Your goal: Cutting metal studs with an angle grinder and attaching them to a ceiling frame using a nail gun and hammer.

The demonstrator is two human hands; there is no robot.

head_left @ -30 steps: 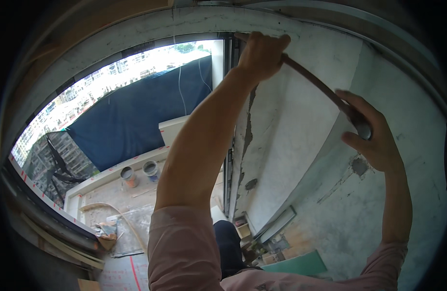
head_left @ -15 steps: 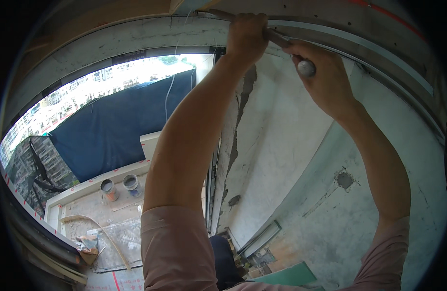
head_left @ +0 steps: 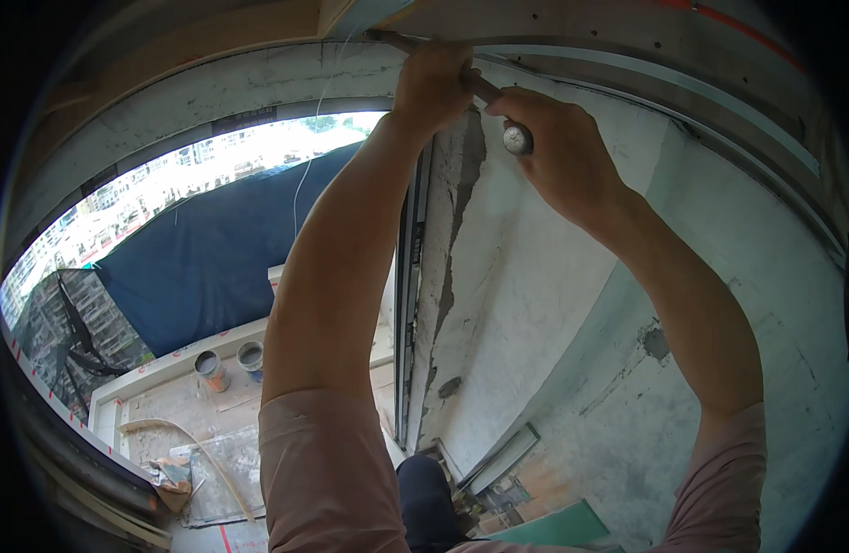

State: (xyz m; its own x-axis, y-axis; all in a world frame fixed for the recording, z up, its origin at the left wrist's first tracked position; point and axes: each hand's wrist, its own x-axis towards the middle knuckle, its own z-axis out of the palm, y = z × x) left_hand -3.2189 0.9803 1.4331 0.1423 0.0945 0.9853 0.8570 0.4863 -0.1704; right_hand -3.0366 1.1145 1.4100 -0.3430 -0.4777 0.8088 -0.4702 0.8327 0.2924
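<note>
Both my arms reach up to a long dark bar with a rounded, pale end (head_left: 483, 88), which looks like a pry bar. My left hand (head_left: 434, 85) is closed around its middle. Lower down, my right hand (head_left: 563, 147) grips it near the rounded end, which sticks out below the fingers. The bar's far tip reaches up to the corner where the wooden ceiling frame (head_left: 328, 17) meets the concrete beam (head_left: 286, 78). Whether the tip is wedged in a gap, I cannot tell.
A metal ceiling channel (head_left: 646, 69) curves off to the right. Below the beam is a window opening with a dark blue sheet (head_left: 226, 249). Two buckets (head_left: 210, 370) stand on the ledge, near a curved strip (head_left: 199, 442). A thin white wire (head_left: 305, 180) hangs left of my arm.
Both hands and the bar have shifted left, and the hands sit slightly lower. My grip on the bar looks the same.
</note>
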